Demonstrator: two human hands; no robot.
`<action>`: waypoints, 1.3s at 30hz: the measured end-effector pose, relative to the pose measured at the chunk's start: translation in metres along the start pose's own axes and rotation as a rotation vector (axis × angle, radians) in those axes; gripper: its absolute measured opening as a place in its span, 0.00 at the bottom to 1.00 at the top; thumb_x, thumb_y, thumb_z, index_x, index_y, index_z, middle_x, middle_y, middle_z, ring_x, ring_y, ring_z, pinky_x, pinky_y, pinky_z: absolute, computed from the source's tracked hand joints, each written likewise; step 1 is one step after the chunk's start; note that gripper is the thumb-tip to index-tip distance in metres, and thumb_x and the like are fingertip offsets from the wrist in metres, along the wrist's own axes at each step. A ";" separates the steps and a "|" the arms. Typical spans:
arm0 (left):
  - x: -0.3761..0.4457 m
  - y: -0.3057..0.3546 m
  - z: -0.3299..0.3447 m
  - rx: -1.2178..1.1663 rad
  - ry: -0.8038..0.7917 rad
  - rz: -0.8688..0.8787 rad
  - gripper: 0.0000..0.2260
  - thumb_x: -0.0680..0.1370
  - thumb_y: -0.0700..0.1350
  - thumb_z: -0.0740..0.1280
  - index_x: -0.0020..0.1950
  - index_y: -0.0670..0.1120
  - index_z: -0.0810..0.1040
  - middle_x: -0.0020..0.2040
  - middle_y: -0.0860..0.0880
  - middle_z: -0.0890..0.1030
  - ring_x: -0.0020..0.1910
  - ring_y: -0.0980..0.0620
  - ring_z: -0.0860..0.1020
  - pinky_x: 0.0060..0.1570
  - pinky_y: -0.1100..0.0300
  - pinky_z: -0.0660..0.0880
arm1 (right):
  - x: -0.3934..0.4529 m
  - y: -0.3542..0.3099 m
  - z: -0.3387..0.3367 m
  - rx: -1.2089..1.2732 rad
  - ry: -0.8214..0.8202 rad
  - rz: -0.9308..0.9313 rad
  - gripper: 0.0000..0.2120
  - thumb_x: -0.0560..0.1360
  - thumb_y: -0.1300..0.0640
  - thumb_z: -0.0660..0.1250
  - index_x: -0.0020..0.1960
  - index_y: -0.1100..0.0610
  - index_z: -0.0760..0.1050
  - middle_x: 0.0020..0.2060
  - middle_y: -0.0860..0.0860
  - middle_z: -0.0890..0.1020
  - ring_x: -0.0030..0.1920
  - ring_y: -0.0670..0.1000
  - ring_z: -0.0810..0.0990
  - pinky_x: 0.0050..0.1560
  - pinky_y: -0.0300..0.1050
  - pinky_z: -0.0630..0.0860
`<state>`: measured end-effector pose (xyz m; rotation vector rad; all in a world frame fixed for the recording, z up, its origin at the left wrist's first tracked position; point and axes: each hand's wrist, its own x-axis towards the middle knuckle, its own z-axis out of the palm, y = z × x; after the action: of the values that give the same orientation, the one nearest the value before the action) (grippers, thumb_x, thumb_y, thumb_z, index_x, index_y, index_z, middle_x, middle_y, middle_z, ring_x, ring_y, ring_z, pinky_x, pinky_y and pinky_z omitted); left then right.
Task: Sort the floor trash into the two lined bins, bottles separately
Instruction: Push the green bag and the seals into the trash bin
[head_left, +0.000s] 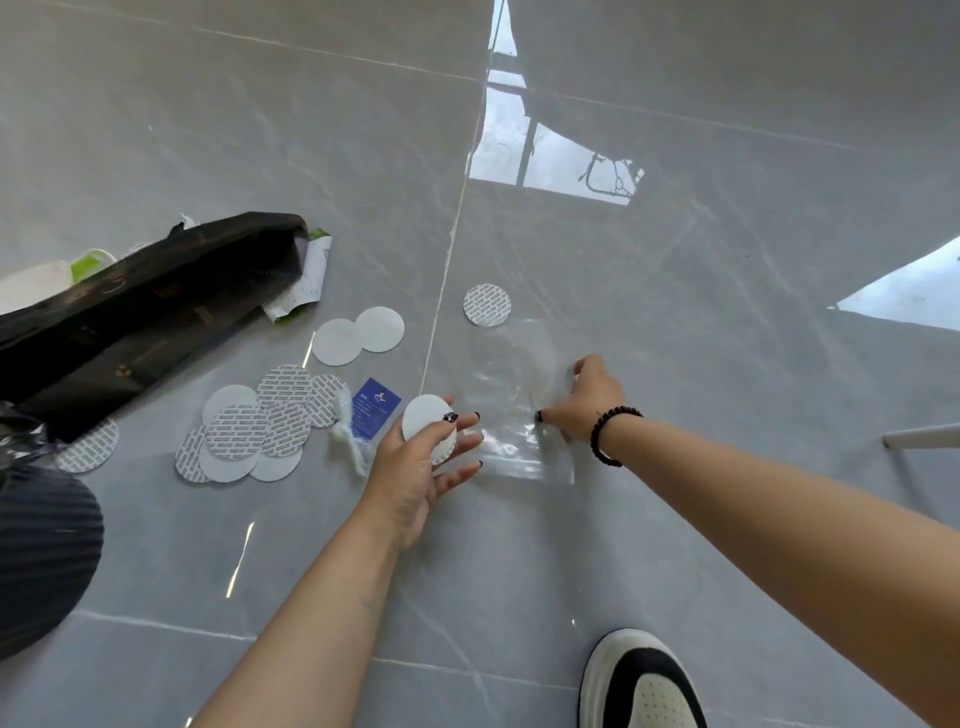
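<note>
Left hand (415, 470): a small stack of white round discs (429, 427) is held under the thumb.
Right hand (584, 397): the clear plastic bag (511, 410), flat on the grey tiled floor (727, 322), is pinched.
Loose seal discs (249, 431): scattered left, beside a blue card (375, 408).

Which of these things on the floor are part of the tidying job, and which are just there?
Part of the job:
left hand holding white discs
right hand pinching the clear plastic bag
pile of discs
lone disc
blue card
black wrapper

Just there:
shoe
bead bracelet
</note>
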<state>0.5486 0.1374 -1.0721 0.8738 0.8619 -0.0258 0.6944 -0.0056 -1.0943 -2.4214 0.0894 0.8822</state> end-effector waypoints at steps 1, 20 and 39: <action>0.000 0.000 0.000 -0.030 0.010 -0.004 0.08 0.80 0.39 0.62 0.58 0.45 0.77 0.52 0.43 0.84 0.50 0.45 0.83 0.44 0.52 0.81 | -0.003 -0.002 0.001 0.090 -0.047 0.033 0.22 0.67 0.62 0.72 0.57 0.58 0.66 0.47 0.55 0.75 0.41 0.54 0.79 0.35 0.45 0.78; -0.010 0.008 0.006 -0.108 -0.231 -0.176 0.37 0.65 0.73 0.62 0.62 0.47 0.77 0.58 0.42 0.82 0.58 0.41 0.80 0.54 0.45 0.78 | -0.090 0.009 0.013 0.054 -0.153 -0.558 0.31 0.71 0.75 0.55 0.65 0.47 0.72 0.63 0.47 0.68 0.47 0.51 0.79 0.43 0.42 0.79; -0.017 0.019 0.006 0.029 -0.305 -0.198 0.18 0.73 0.48 0.70 0.62 0.48 0.77 0.58 0.45 0.82 0.53 0.46 0.82 0.42 0.55 0.80 | -0.078 -0.037 -0.023 0.545 -0.217 -0.338 0.15 0.72 0.73 0.62 0.49 0.57 0.80 0.41 0.54 0.78 0.28 0.47 0.79 0.28 0.39 0.74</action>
<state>0.5480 0.1407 -1.0465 0.7845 0.6589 -0.3370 0.6557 0.0041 -1.0148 -1.7606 -0.1414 0.8272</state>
